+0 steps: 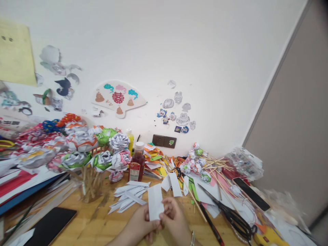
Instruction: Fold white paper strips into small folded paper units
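A white paper strip [155, 200] stands upright between my two hands, low in the middle of the view. My left hand [143, 220] pinches its lower left edge with the thumb in front. Against the lower right edge, my right hand [174, 217] closes its thumb and fingers on the same strip. Just behind my left hand lies a pile of folded white paper strips [128, 196]. A few loose white paper pieces [175, 184] rest beyond my right hand. The fingers behind the strip are partly hidden.
Paper flowers on sticks [82, 141] fill a clear container [89, 188] at the left. A red-brown bottle [136, 164] stands behind the strips. To the right lie black scissors [230, 213], a phone [251, 194] and a yellow tool [270, 234]. A black flat object [51, 225] lies front left.
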`<state>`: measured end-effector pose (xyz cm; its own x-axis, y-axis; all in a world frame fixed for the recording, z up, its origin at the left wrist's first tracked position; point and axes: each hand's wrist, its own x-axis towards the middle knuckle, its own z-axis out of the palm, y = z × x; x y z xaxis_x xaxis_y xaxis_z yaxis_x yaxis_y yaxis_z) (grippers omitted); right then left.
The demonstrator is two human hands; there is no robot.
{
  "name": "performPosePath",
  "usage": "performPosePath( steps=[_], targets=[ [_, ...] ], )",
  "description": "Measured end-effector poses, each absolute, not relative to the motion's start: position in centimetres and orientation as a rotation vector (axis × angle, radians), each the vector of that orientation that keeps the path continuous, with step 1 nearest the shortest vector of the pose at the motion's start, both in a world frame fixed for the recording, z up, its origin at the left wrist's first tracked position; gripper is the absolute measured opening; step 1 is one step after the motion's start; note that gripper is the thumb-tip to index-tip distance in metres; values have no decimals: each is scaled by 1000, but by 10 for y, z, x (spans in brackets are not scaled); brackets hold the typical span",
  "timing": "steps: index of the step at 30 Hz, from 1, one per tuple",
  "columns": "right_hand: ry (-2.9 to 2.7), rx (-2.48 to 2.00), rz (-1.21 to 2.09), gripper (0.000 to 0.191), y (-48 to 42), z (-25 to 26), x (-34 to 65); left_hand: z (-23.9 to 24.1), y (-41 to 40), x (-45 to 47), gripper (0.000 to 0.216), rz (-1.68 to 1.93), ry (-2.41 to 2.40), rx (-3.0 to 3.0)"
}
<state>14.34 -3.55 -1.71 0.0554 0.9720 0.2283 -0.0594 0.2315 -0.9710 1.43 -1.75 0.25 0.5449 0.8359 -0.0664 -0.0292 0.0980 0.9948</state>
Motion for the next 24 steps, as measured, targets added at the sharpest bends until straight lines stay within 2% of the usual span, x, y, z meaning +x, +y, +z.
performPosePath(
  steps=[9, 14, 19, 24],
  targets=[
    [-1275, -975, 1059, 24, -38, -16, 143, 6, -19, 16, 27, 735, 819, 1326],
    [-1272, -910, 1115, 25, -39, -10, 143, 6, -17, 13, 38, 702, 755, 1314],
    [-1308, -788, 1185, 35, -35, -12, 148, 10, -11, 10, 45, 734, 829, 1147],
    [-1260, -796, 1200, 32, -32, -15, 150, 5, -6, 9, 35, 848, 869, 1096]
  ],
)
